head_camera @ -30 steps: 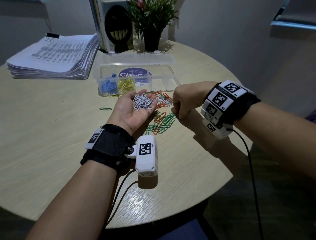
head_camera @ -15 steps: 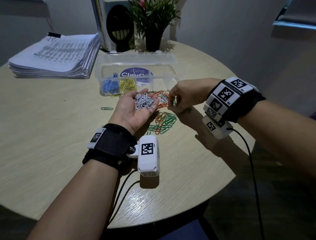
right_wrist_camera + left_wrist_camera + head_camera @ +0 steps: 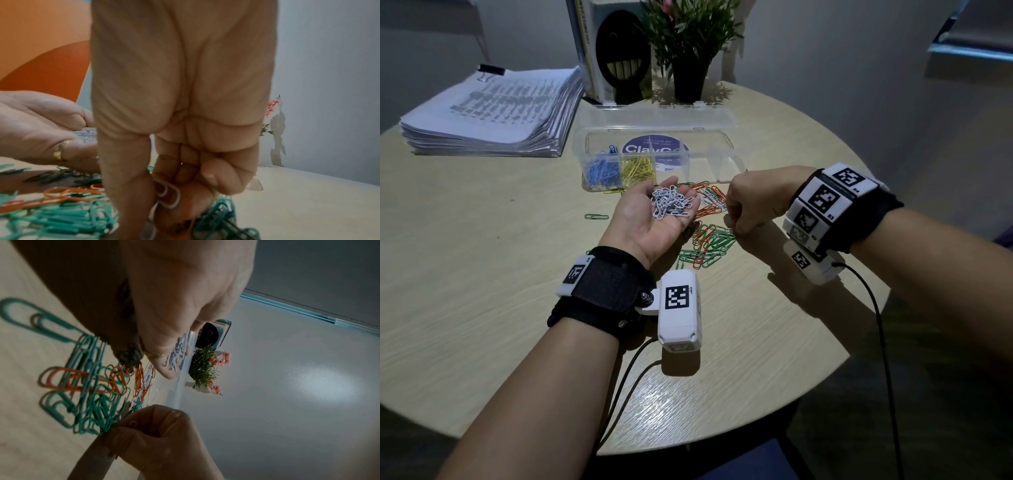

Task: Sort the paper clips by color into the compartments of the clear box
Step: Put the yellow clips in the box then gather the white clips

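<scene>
While the left hand (image 3: 654, 219) lies palm-up, cupping white clips (image 3: 671, 206), the right hand (image 3: 751, 202) pinches a pale clip (image 3: 167, 194). Green and orange clips (image 3: 707, 245) lie below both, on the worktop (image 3: 482, 274).

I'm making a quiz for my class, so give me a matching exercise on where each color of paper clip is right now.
Things:
1. white clips
2. blue clips
3. yellow clips
4. lone green clip

Places:
A. box compartment beside the blue ones
B. left end compartment of the clear box
C. alone on the table
D. left hand palm

Pairs: 1-D, 2-B, 3-A, 4-C
</scene>
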Motion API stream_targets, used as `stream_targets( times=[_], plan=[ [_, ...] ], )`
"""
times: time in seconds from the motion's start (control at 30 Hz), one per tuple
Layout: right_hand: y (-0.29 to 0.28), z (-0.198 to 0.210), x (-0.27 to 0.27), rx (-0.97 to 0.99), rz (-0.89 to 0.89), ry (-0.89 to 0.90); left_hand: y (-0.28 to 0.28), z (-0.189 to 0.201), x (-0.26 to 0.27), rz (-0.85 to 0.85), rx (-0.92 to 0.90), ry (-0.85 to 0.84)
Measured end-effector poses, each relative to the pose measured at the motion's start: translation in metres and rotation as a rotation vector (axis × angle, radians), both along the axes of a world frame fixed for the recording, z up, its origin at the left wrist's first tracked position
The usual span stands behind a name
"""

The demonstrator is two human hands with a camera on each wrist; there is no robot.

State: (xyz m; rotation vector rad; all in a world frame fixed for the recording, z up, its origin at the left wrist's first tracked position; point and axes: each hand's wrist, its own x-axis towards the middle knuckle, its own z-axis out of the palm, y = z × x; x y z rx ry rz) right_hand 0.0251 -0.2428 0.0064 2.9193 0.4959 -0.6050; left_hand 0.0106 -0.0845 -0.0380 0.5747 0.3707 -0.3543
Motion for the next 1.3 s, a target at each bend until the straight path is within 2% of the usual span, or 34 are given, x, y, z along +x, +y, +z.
stream_targets(
  times=[0.2,0.4,0.6,0.8,0.9,1.07,1.2,1.3],
  plan=[
    [0.001,0.012,0.005,0.027,-0.029,-0.048,0.0,-0.001,0.001,-0.021,0.033,-0.003],
    [0.02,0.038,0.012,0.311,-0.023,-0.093,-0.002,-0.002,0.001,-0.036,0.034,-0.01],
    [0.044,0.039,0.012,0.459,0.044,-0.096,-0.005,-0.007,0.004,-0.072,-0.046,-0.019],
    [0.037,0.038,0.02,0.645,-0.1,-0.128,0.001,-0.005,0.006,0.013,-0.065,0.012],
    [0.031,0.026,0.03,0.465,-0.143,-0.151,0.006,-0.003,0.006,0.046,-0.072,0.022],
    [0.032,-0.001,0.035,0.165,-0.03,-0.173,0.008,-0.003,0.007,0.065,-0.098,0.036],
    [0.029,-0.009,0.035,0.108,-0.011,-0.214,0.009,-0.004,0.008,0.074,-0.097,0.042],
    [0.026,-0.008,0.036,0.102,-0.019,-0.18,0.008,-0.004,0.007,0.067,-0.083,0.034]
  ],
)
